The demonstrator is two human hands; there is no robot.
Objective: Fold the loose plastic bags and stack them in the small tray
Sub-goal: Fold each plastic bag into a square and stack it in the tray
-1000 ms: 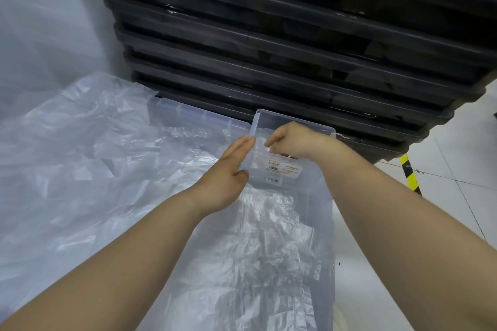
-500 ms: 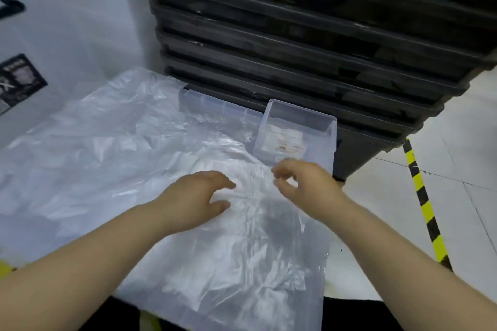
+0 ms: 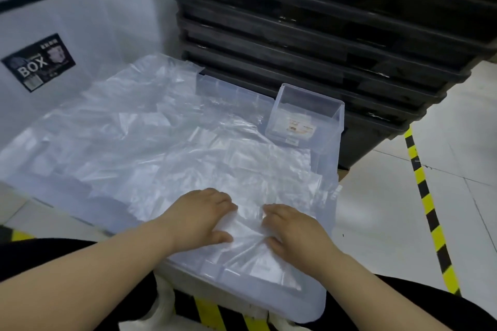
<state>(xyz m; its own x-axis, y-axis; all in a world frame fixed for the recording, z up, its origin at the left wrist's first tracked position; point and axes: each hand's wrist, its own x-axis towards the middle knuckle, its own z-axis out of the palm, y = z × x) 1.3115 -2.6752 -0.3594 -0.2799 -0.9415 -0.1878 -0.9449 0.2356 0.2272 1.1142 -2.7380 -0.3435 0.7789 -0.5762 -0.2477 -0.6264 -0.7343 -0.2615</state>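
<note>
On the head view I see my left hand (image 3: 200, 216) and right hand (image 3: 293, 231) side by side, well nearer me than the small tray (image 3: 312, 93). Both have curled fingers gripping one plastic bag (image 3: 248, 226). It lies atop the heap of loose bags (image 3: 161, 148) spreading left of the tray.

Bags (image 3: 161, 148), centre: thin clear plastic film, crinkled, with soft glossy highlights. Small tray (image 3: 273, 115), 1 o'clock: rigid clear plastic, smooth and shiny; paper label (image 3: 298, 126) inside. Lid (image 3: 309, 301) under the bags: frosted translucent plastic, smooth, ribbed at the edge. Crates (image 3: 322, 35), 12 o'clock: hard black plastic, glossy. Floor (image 3: 457, 196), 3 o'clock: pale, smooth, faint sheen.
</note>
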